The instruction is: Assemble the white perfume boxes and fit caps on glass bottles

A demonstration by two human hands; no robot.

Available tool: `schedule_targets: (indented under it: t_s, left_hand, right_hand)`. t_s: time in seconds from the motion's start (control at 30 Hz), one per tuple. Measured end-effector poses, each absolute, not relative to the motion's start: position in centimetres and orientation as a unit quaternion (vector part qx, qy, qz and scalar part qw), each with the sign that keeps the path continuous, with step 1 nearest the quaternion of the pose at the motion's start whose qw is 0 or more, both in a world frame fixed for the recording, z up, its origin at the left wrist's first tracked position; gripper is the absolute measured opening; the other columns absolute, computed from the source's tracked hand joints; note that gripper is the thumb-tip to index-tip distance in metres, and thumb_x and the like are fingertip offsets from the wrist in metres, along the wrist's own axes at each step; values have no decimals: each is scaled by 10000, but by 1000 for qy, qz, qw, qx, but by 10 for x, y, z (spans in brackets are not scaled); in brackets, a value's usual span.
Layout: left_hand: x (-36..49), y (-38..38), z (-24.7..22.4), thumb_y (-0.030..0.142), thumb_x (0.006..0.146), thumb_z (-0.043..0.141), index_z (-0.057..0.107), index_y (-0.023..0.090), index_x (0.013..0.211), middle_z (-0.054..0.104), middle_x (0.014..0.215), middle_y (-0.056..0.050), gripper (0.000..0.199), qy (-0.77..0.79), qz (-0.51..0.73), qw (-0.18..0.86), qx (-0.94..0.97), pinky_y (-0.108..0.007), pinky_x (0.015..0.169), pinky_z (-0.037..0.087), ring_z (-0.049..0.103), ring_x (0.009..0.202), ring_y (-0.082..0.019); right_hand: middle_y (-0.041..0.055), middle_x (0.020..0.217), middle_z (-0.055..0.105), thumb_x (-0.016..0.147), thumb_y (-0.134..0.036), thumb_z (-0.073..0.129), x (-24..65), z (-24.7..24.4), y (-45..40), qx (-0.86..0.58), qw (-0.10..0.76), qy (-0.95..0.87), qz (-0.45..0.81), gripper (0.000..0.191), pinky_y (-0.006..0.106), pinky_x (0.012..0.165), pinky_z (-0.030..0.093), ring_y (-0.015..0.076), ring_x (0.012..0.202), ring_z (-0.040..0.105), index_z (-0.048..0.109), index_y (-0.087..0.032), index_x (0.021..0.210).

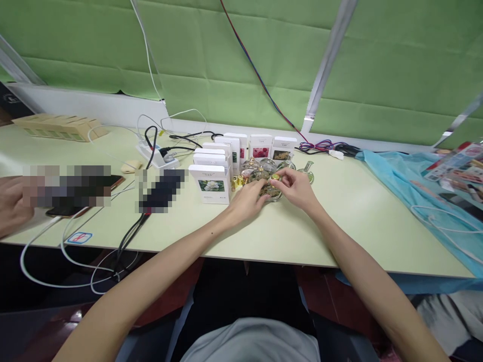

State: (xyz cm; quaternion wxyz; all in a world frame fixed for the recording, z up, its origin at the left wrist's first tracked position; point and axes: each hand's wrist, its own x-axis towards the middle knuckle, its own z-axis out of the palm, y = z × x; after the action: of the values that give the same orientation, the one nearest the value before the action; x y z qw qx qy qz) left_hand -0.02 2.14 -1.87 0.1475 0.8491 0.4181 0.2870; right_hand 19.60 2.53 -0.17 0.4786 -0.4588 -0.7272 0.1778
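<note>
My left hand (246, 199) rests low on the table, its thumb and fingers closed against the near round glass bottle (273, 194). Over that bottle's neck, my right hand (296, 187) is pinched at a small gold cap (275, 176). Several more clear glass bottles cluster just behind, among them a slim-necked one (308, 168) to the right. Small gold caps (237, 181) stand between my left hand and the white boxes. The nearest white box (212, 185) stands upright and bears a white flower picture. My fingers partly hide the held bottle.
More white boxes stand behind, including one with a red picture (260, 147). Leftward are a power strip (156, 155), loose cables, a blurred dark device (162, 191) and another person's hand (15, 203) near a phone (85, 196). Blue plastic sheeting (392, 176) covers the right side.
</note>
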Motion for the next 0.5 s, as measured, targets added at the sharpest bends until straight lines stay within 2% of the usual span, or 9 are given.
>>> schedule_targets:
  t_s: [0.2,0.33,0.5]
  left_hand:
    - [1,21,-19,296,991,556,594,197,1256,716,1131,-112,285,427,278,139,849,-402,869,537,695,1011,-300]
    - [1,20,-18,292,993,550,596,192,1231,714,1123,-111,262,425,278,140,850,-392,857,535,689,1014,-296]
    - [0,20,-17,301,994,551,602,201,1237,719,1129,-107,268,419,281,146,851,-412,882,534,691,1028,-297]
  right_hand:
    - [-95,553,355,807,-559,757,191,-3,25,-472,492,-712,172,402,283,587,311,110,535,337,549,-215,770]
    - [-98,549,347,784,-574,776,190,-4,25,-476,502,-700,178,437,281,581,303,108,537,327,522,-221,747]
    - [-92,577,355,807,-497,765,196,-6,28,-461,492,-710,204,335,282,582,311,110,550,346,658,-191,894]
